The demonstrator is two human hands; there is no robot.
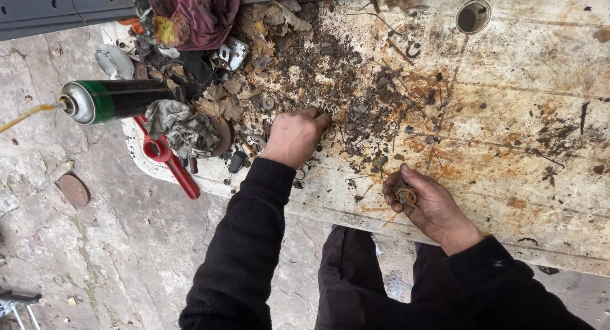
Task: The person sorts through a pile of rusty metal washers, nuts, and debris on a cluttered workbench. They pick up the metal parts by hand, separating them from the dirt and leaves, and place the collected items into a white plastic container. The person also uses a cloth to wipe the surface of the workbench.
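My left hand (293,137) rests knuckles-up on a dirty white table (521,82), fingers curled down into a scatter of rusty bits, washers and debris (343,82); what the fingertips pinch is hidden. My right hand (424,200) lies palm-up near the table's front edge, cupped around several small rusty round parts (405,194). Both arms wear black sleeves.
A green and black spray can (111,100) lies at the table's left end beside a crumpled grey rag (181,127), a red tool (166,157) and dry leaves (219,101). A dark red cloth (203,12) sits at the back. A round hole (473,16) pierces the tabletop. Stone ground lies below.
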